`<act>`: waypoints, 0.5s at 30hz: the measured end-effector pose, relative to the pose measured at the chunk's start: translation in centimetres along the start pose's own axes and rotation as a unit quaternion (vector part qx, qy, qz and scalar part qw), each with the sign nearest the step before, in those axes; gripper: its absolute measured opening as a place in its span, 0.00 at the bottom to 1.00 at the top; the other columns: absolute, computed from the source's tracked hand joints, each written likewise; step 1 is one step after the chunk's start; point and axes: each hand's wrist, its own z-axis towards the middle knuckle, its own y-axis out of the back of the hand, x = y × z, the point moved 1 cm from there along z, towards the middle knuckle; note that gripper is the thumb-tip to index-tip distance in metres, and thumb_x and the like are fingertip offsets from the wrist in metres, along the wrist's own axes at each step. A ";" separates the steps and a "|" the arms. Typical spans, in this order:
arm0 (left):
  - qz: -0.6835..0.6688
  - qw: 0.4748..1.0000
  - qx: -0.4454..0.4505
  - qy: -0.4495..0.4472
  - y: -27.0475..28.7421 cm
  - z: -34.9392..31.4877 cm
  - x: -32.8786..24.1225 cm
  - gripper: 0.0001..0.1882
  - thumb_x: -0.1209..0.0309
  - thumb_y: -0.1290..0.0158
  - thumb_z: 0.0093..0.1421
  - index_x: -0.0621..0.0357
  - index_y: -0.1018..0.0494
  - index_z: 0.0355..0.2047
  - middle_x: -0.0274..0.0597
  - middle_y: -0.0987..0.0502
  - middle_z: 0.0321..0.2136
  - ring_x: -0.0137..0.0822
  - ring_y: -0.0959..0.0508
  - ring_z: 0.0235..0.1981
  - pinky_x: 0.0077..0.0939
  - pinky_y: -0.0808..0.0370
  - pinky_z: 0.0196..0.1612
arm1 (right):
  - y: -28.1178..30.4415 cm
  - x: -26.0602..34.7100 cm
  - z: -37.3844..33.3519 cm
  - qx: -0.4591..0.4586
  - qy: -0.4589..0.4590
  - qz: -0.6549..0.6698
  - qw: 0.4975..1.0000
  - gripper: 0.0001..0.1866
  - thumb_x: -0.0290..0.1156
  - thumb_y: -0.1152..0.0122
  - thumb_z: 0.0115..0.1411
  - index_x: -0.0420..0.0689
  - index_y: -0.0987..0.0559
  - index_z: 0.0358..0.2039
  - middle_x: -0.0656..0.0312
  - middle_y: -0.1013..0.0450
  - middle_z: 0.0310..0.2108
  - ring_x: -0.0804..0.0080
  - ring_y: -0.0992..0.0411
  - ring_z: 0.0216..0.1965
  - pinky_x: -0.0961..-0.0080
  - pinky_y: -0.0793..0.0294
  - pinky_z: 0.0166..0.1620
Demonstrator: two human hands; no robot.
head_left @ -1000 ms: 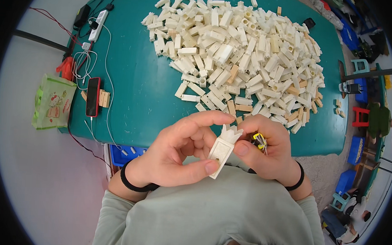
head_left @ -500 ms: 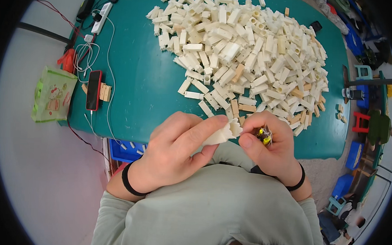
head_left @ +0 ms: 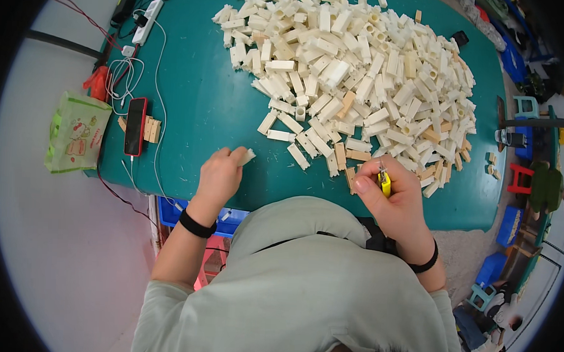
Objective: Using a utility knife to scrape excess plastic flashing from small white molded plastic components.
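Observation:
My left hand (head_left: pixel 221 178) is closed over a cream-coloured hollow plastic piece (head_left: pixel 249 156), just above the near left part of the green table. Only one end of the piece shows past my fingers. My right hand (head_left: pixel 395 198) grips a small yellow-handled tool (head_left: pixel 384 182) with a thin metal tip, pointing up and away from me. Its exact kind is hard to make out. Beyond both hands lies a large heap of cream plastic block-shaped pieces (head_left: pixel 337 71). Several tan pieces (head_left: pixel 358 155) are mixed in along the near edge of the heap.
On the left of the table (head_left: pixel 190 109) lie a red-edged phone (head_left: pixel 135 127) on tan blocks, a white power strip (head_left: pixel 147 24) and loose cables. A green bag (head_left: pixel 77 134) hangs by the left edge. Below the table edge sits a blue bin (head_left: pixel 229 221).
My left hand has moved left and away from my right hand, carrying the plastic piece toward the table. My right hand has stayed near its place, the yellow tool now more upright and visible.

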 end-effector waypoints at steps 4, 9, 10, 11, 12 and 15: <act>0.043 0.999 -0.004 -0.005 -1.0 0.7 -0.6 0.16 0.76 0.45 0.41 0.55 0.30 0.34 0.42 0.30 0.26 0.42 0.29 0.29 0.32 0.30 0.31 | 0.5 -0.1 -0.2 -0.008 -0.025 0.011 1.000 0.04 0.24 0.45 0.53 0.41 0.31 0.25 0.71 0.36 0.20 0.88 0.43 0.20 0.89 0.42 0.24; -0.045 0.979 -0.039 -0.196 -4.5 3.3 -4.1 0.13 0.77 0.52 0.45 0.55 0.29 0.34 0.40 0.30 0.34 0.40 0.31 0.33 0.29 0.31 0.37 | 0.7 -0.2 -0.4 -0.026 -0.037 0.044 0.998 0.04 0.25 0.46 0.54 0.41 0.31 0.25 0.72 0.38 0.18 0.88 0.44 0.20 0.90 0.44 0.23; -0.046 0.977 -0.036 -0.205 -5.1 3.7 -4.7 0.13 0.77 0.53 0.46 0.55 0.29 0.35 0.40 0.30 0.35 0.39 0.31 0.33 0.29 0.31 0.36 | 0.7 -0.2 -0.4 -0.027 -0.035 0.043 0.998 0.04 0.25 0.46 0.54 0.41 0.31 0.25 0.72 0.38 0.18 0.88 0.44 0.20 0.90 0.44 0.23; -0.048 0.975 -0.031 -0.216 -5.5 4.0 -5.0 0.13 0.76 0.54 0.47 0.55 0.29 0.35 0.39 0.31 0.36 0.39 0.31 0.33 0.28 0.31 0.36 | 0.8 0.0 -0.5 -0.024 -0.027 0.034 0.999 0.04 0.26 0.46 0.54 0.41 0.31 0.25 0.72 0.38 0.18 0.88 0.45 0.20 0.90 0.44 0.23; -0.055 0.975 -0.011 -0.213 -5.7 4.5 -4.9 0.14 0.75 0.50 0.44 0.55 0.30 0.35 0.38 0.32 0.37 0.39 0.31 0.32 0.28 0.31 0.36 | 0.9 0.2 -0.6 -0.020 -0.019 0.025 0.999 0.05 0.26 0.46 0.54 0.41 0.31 0.25 0.72 0.38 0.18 0.88 0.45 0.19 0.90 0.44 0.23; -0.047 0.980 0.007 -0.191 -5.1 5.3 -5.2 0.17 0.77 0.45 0.41 0.55 0.30 0.35 0.39 0.31 0.35 0.38 0.31 0.32 0.27 0.31 0.34 | 1.1 0.1 -0.8 -0.024 -0.025 0.023 0.999 0.05 0.26 0.46 0.54 0.42 0.31 0.25 0.73 0.38 0.17 0.88 0.45 0.19 0.90 0.44 0.23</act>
